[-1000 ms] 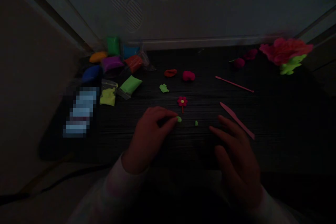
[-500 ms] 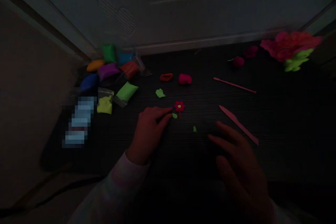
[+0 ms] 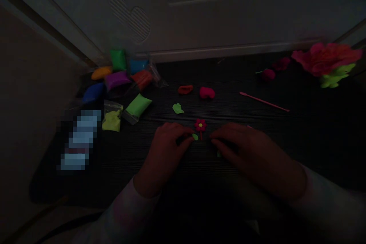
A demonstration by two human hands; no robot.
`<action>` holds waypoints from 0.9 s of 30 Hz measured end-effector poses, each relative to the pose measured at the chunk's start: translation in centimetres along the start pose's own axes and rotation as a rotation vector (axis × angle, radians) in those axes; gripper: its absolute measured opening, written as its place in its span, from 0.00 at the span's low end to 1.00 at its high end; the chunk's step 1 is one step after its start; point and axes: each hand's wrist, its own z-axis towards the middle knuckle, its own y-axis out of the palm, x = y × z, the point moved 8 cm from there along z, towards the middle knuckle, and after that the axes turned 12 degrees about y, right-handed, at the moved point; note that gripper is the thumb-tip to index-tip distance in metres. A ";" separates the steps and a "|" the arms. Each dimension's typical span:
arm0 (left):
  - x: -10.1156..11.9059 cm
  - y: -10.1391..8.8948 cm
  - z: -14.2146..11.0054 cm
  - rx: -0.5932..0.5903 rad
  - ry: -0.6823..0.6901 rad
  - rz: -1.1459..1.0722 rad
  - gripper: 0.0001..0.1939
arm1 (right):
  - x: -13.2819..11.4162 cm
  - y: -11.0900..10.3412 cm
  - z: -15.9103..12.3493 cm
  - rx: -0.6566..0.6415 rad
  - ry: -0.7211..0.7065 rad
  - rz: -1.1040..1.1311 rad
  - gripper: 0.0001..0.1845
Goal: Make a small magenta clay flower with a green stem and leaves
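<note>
A small clay flower [image 3: 200, 125] with pink-red petals, a yellow centre and a short red stem lies on the dark table. Left of its stem, my left hand [image 3: 166, 152] pinches a tiny green clay leaf [image 3: 195, 137] between thumb and forefinger. My right hand [image 3: 248, 154] has come close on the stem's other side, thumb and fingertips drawn together; whether anything is between them is hidden. Under the right hand's thumb peeks a second green clay piece [image 3: 219, 153]. Behind the flower lie a pink clay lump [image 3: 207, 93], a red clay piece [image 3: 185, 90] and a light green scrap [image 3: 178, 108].
Several bagged clays, among them a light green packet [image 3: 138, 107] and a yellow bag [image 3: 112, 117], sit left beside a blurred phone-like screen [image 3: 81, 139]. A pink stick tool [image 3: 264, 101] lies right. Farther are dark pink balls [image 3: 268, 75] and a large pink flower [image 3: 327, 57].
My right hand has moved left and closed its spread fingers beside the flower stem, now covering most of the pink knife. My left hand stays at the green leaf. The view has shifted slightly.
</note>
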 end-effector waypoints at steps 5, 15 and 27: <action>0.1 0.1 0.2 -0.001 0.017 -0.002 0.04 | 0.0 1.2 1.0 -0.016 -0.036 0.016 0.08; 0.2 0.3 0.3 -0.020 0.043 0.025 0.04 | 0.0 1.6 1.1 0.009 -0.035 0.016 0.07; 1.3 -0.4 -0.2 0.061 0.178 0.056 0.01 | 0.0 1.6 1.2 0.031 -0.012 -0.007 0.06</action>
